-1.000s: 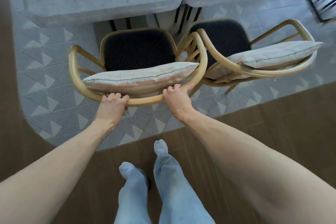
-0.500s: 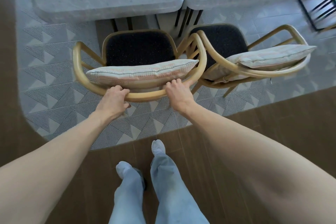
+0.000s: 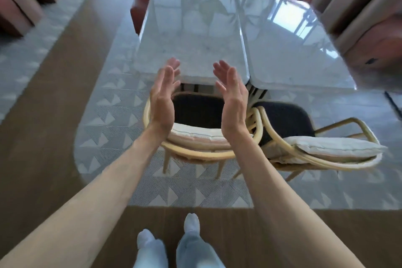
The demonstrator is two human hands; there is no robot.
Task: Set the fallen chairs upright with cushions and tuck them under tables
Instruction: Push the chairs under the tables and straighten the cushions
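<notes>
— Chairs?
— Two, upright: near chair (image 3: 196, 154) partly under the left marble table (image 3: 189, 34), second chair (image 3: 304, 137) just right of it, angled, before the right marble table (image 3: 289, 45)
— Cushions?
— Two, one on each: (image 3: 195, 135), (image 3: 332, 148)
— Hands?
— Left hand (image 3: 163, 98) and right hand (image 3: 232, 98) raised over the near chair, fingers straight, palms facing, holding nothing
</notes>
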